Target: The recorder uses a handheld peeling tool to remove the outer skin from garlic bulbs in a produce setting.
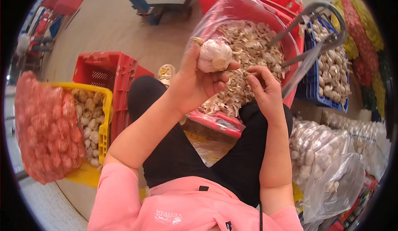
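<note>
A whole garlic bulb (pixel 215 55) with white, faintly pink skin rests in my left hand (pixel 199 78), its cut stem end pointing to the upper left by my thumb. To the right, my right hand (pixel 264 86) is raised with thumb and fingertips close together; whether something small is pinched there, I cannot tell. Both hands are above a heap of loose garlic skins (pixel 248 41). The heap lies in a red plastic crate (pixel 290 38) lined with a clear plastic bag (pixel 214 10).
A metal-framed handle (pixel 298 50) juts from the crate. Right of it stands a blue crate (pixel 329 100) of garlic bulbs, with clear bags of garlic (pixel 317 147) nearer me. Left are a red crate (pixel 121 75), a yellow crate (pixel 107 106) of garlic and a red mesh sack (pixel 46 131).
</note>
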`<state>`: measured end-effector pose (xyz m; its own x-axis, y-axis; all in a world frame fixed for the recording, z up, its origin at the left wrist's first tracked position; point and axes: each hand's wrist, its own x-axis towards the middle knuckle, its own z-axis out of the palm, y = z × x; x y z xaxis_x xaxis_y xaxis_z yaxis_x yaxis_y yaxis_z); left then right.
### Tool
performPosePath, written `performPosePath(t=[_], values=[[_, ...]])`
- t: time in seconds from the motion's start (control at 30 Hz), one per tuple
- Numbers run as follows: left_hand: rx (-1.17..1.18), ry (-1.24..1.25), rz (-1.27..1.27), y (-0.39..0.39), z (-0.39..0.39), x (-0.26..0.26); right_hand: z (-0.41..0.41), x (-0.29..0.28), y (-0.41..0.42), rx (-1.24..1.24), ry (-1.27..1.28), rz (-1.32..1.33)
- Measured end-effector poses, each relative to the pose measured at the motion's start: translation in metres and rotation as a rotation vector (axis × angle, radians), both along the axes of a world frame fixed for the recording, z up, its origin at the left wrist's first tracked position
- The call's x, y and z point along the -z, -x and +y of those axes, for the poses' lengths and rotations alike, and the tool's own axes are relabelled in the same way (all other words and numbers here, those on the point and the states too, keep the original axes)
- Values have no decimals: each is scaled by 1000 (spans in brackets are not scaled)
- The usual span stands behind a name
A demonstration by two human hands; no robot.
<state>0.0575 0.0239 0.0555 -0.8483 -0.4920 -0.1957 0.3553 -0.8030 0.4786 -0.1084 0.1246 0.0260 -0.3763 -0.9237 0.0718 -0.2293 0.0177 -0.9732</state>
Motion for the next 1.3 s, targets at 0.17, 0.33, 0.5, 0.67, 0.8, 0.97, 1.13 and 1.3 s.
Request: performPosePath(t=[0.17, 0.33, 0.5, 0.67, 0.8, 0.97, 1.13, 1.3], values=[[-8, -105, -108, 40, 7, 8, 6, -4, 12, -34, 55, -151], [35, -95, -133, 65, 8, 21, 8, -9, 20, 153, 79, -161], [71, -139, -45, 92, 0, 26, 26, -11, 36, 728, 211, 307], [113, -51, 26, 137, -9, 27, 28, 18, 64, 600, 153, 6], [100, 6, 21, 161, -22, 38, 35, -27, 53, 361, -103, -471], [77, -12, 16, 185, -19, 33, 41, -80, 40, 355, 102, -729], [117, 53, 74, 198, -22, 37, 46, -86, 42, 241, 112, -867], [110, 54, 122, 209, -19, 34, 48, -86, 45, 233, 101, -903]])
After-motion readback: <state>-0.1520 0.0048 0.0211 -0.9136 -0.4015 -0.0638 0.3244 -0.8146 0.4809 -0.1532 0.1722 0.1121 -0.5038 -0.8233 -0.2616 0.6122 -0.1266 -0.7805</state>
